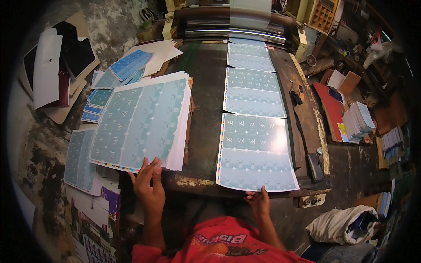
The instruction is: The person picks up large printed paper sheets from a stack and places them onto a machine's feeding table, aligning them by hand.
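My left hand (150, 182) is at the near edge of a tall stack of printed sheets (142, 114), its fingers stretched out and touching the stack's lower corner. The sheets are pale blue-green, with rows of repeated panels and a strip of coloured squares along one edge. My right hand (258, 201) pinches the near edge of a single printed sheet (256, 153), thumb on top and fingers beneath. Beyond it, a second sheet (254, 92) and a third sheet (250, 55) lie in line on the dark worktable (201, 105), up toward metal rollers (237, 35).
Left of the stack lie more printed sheets (79, 155) and blue sheets (131, 63). A control box with buttons (323, 15) stands at the far right. Bundled cards (358, 120) sit on the right, with a white sack (344, 225) on the floor nearer me.
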`<act>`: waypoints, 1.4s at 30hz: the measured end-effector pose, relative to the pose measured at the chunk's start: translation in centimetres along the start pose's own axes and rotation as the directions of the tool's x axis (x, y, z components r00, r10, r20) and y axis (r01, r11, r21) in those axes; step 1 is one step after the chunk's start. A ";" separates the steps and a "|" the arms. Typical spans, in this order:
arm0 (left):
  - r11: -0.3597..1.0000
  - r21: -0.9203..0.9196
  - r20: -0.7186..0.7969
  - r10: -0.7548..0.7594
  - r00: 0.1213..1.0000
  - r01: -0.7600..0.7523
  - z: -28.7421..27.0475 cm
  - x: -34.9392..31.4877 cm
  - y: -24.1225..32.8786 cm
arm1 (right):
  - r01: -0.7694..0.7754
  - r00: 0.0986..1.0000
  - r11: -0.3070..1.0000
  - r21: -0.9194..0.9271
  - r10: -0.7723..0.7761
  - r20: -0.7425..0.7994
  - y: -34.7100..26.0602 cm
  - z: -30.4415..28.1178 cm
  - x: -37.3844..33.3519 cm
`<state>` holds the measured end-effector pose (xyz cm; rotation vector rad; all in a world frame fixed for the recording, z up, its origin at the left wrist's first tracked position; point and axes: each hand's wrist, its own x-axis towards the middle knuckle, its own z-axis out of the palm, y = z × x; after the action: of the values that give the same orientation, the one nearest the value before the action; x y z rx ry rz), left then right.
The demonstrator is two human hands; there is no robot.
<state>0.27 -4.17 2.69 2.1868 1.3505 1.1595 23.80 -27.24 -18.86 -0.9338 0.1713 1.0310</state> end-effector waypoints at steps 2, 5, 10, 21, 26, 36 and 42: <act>0.995 -0.084 -0.017 -0.055 0.998 0.053 -0.3 0.3 0.3 | 0.046 0.998 0.999 0.012 -0.045 -0.038 0.4 0.4 0.1; 0.985 -0.170 -0.013 -0.029 1.000 0.026 -0.6 0.2 0.7 | 0.127 0.987 0.992 -0.026 -0.129 -0.093 0.4 1.5 -0.3; 0.956 -0.207 0.189 0.247 0.950 -0.207 -1.5 -1.1 3.2 | 0.151 0.980 0.987 -0.051 -0.156 -0.121 -1.1 3.2 -2.0; 0.862 -0.489 0.616 0.449 0.647 -0.132 2.0 -3.4 3.4 | 0.033 0.866 0.999 -0.029 -0.014 0.499 -3.5 2.7 -3.8; 0.758 -0.575 0.779 0.392 0.490 0.309 6.1 -5.8 -1.4 | -0.189 0.821 0.963 -0.193 0.263 0.507 -1.7 -2.3 -7.4; 0.707 -0.586 0.808 0.473 0.352 0.395 7.4 -5.6 -2.8 | -0.339 0.879 0.919 -0.203 0.386 0.280 1.0 -5.6 -6.8; 0.690 -0.616 0.786 0.516 0.339 0.380 6.3 -5.3 -1.8 | -0.251 0.945 0.964 -0.093 0.265 0.191 1.6 -3.0 -5.2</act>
<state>2.90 -6.86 -4.86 1.6764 0.1193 0.1028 20.63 -32.56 -18.95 -0.8758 0.0905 1.3751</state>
